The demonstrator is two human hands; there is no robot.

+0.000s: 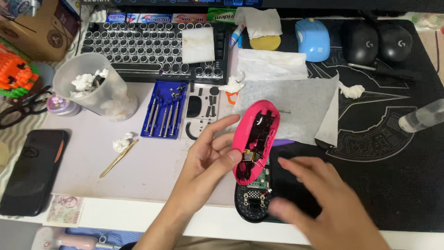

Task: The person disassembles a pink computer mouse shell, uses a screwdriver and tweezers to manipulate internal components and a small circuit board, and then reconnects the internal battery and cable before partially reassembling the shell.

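My left hand (210, 155) holds a pink mouse shell (255, 139) tilted up on its edge, inner black plastic ribs facing me. Under it lies the black mouse base (252, 203) with a green circuit board (260, 178) showing, near the desk's front edge. My right hand (319, 201) hovers blurred over the dark mat just right of the base, fingers spread, holding nothing.
A grey cloth (300, 106) lies behind the shell. A blue tray of small screwdrivers (164, 111), a plastic cup of tissue (90, 85), tweezers (118, 159), a phone (32, 169), a round-key keyboard (148, 46), a blue mouse (313, 39) and two black mice (377, 42) surround the work spot.
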